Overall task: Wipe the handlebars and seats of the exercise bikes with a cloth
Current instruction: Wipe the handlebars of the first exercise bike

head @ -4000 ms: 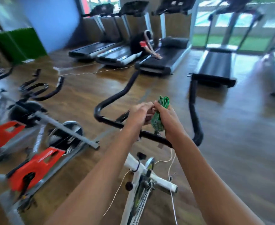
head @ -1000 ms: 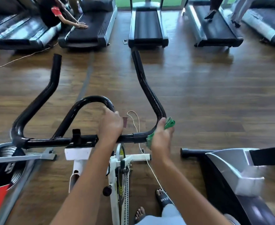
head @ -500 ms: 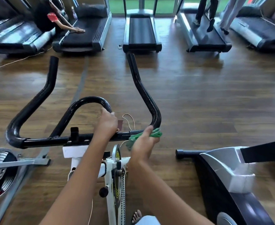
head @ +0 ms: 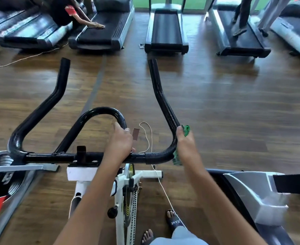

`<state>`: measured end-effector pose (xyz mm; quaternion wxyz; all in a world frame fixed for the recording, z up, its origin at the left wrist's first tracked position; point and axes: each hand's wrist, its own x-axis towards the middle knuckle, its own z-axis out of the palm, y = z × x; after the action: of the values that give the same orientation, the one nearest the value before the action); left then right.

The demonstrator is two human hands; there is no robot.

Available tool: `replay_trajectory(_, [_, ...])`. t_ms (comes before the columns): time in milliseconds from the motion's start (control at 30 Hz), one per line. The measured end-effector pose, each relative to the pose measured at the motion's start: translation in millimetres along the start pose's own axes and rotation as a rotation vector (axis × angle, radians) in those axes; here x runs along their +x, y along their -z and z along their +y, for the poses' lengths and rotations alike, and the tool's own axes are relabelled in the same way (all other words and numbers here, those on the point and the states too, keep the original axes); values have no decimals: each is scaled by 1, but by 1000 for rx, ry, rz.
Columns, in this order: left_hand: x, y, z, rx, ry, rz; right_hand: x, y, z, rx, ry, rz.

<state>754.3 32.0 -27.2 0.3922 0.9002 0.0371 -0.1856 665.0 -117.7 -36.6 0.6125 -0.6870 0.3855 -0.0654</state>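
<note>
Left hand (head: 121, 142) grips black tubular steel handlebar (head: 60, 155) at its crossbar. Right hand (head: 184, 144) holds crumpled green cloth (head: 186, 130) against handlebar's right bend.

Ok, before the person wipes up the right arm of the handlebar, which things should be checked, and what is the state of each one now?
1. Cloth between hand and bar: ok, the right hand holds the green cloth against the right bend of the handlebar.
2. Bike steadied: ok, the left hand has its grip on the centre loop.
3. Right arm of the bar free above the cloth: ok, nothing lies on it.
4. White cord clear of the cloth: ok, it hangs between the hands, apart from the cloth.
5. Seat wiped: cannot tell, it is not in view.
</note>
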Motion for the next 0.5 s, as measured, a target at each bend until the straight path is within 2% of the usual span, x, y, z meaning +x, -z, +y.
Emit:
replay_trajectory(200, [8,-12,3,29,69,126,100,-4,-37,-397,74,-260])
replay_trajectory(300, [7,-16,5,123,84,173,131,-27,-70,-525,157,-256])
replay_trajectory(367, [4,-17,7,195,88,199,146,-42,-88,-588,200,-192])
replay_trajectory(500, [-3,-16,13,257,86,223,133,-40,-94,-667,224,-158])
